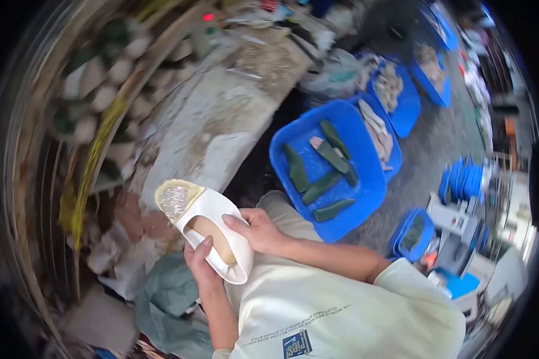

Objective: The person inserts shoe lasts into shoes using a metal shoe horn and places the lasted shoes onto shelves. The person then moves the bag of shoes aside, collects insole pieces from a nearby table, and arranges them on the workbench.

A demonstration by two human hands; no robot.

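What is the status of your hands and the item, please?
Left hand and right hand both gripping white shoe. Silvery end clear of both hands. Nothing visibly in the way.

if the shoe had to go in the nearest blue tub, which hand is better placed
Probably the right hand. It grips the shoe on the side toward the tub and looks nearer to it, while the left hand holds the opposite side, farther off.

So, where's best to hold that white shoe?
I'd probably grip the white shoe by its side walls, beside the long opening, one hand from either side, as the left hand and right hand do. The opening leaves a wall for each hand, and the glittery end is left clear.
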